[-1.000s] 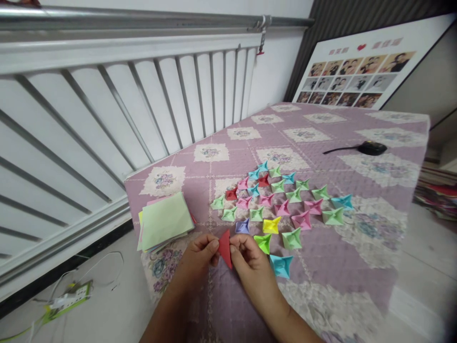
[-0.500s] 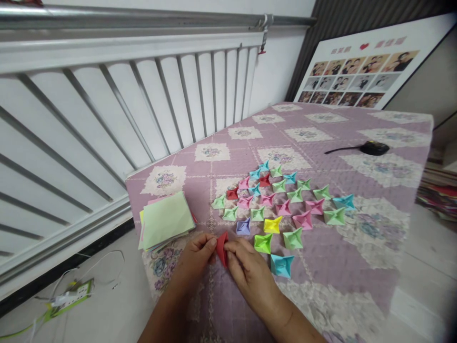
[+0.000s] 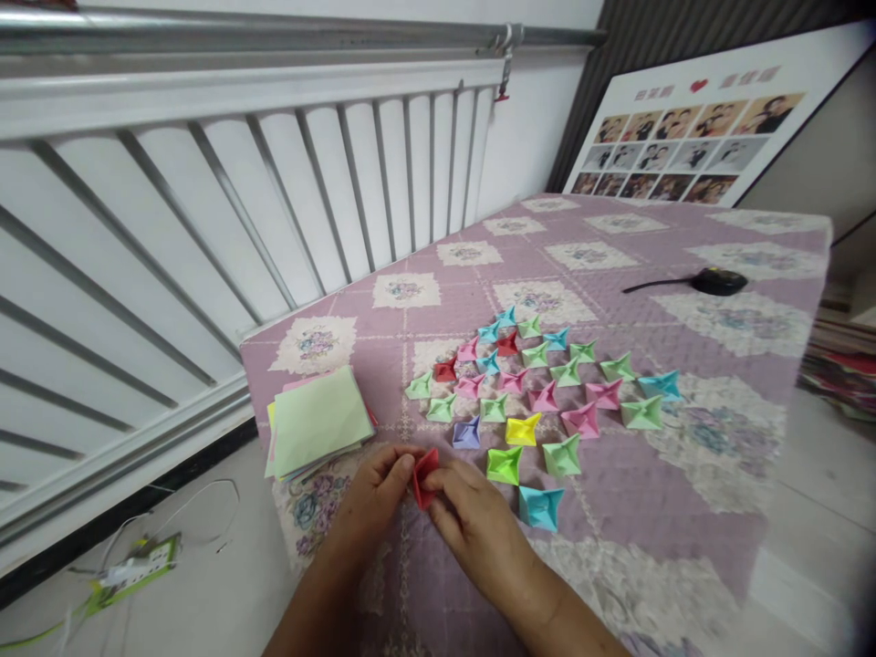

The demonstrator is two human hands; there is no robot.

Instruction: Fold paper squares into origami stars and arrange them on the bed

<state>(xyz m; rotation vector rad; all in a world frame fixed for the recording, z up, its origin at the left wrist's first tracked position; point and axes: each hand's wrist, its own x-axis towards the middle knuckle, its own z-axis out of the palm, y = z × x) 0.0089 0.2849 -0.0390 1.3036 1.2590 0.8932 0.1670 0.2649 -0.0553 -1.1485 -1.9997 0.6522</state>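
Note:
A red folded paper boat [image 3: 425,476] is held between my two hands above the near part of the table. My left hand [image 3: 384,485] pinches its left side with thumb and fingers. On the other side, my right hand [image 3: 472,506] grips it, with fingertips at the boat's opening. Several finished paper boats stand in slanting rows just beyond my hands, among them a purple boat [image 3: 466,433], a yellow boat [image 3: 523,430], a bright green boat [image 3: 505,465] and a blue boat [image 3: 540,507]. Left of them lies a stack of coloured paper [image 3: 321,422], pale green on top.
A purple floral tablecloth [image 3: 472,310] covers the table. A black object with a cable [image 3: 718,282] lies at the far right. A white radiator [image 3: 287,201] runs along the left edge, and a photo board [image 3: 677,137] leans behind. A power strip [image 3: 140,573] rests on the floor.
The red boat has turned and opened wider, so its inside now shows. My right fingers have shifted to its opening. The boats on the table and the paper stack have stayed put.

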